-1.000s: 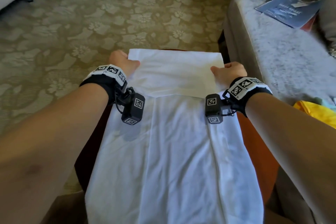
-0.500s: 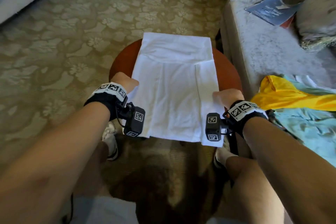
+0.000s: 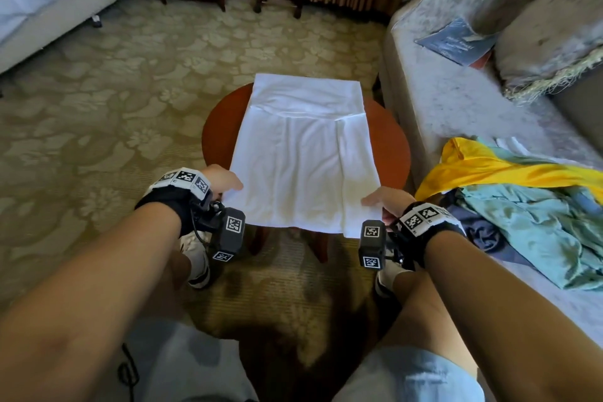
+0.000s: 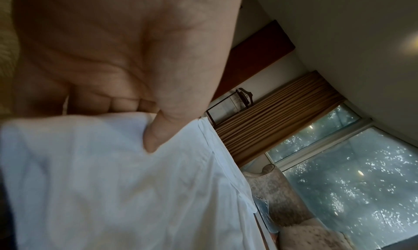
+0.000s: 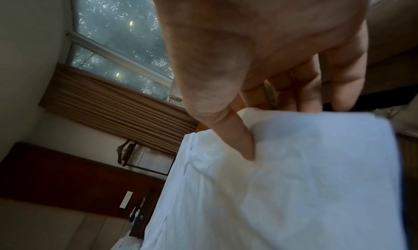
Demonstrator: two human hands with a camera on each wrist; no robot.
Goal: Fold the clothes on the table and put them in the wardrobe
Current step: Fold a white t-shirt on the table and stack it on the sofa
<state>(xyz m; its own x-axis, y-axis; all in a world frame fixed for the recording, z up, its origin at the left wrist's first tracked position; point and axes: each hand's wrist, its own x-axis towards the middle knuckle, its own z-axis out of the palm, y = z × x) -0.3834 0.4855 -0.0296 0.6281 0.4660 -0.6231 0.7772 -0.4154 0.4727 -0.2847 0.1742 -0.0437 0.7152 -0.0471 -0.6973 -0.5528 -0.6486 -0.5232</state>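
I see a round reddish wooden table (image 3: 222,127) on the patterned carpet (image 3: 98,114), with the white garment (image 3: 303,153) spread flat over it, its far end folded back and its near edge hanging past the rim.

A white garment (image 3: 303,153) lies flat on the round reddish-brown table (image 3: 218,127) — its far end folded back over itself in a band, one long side folded inward as a strip, its near edge hanging just past the table's rim
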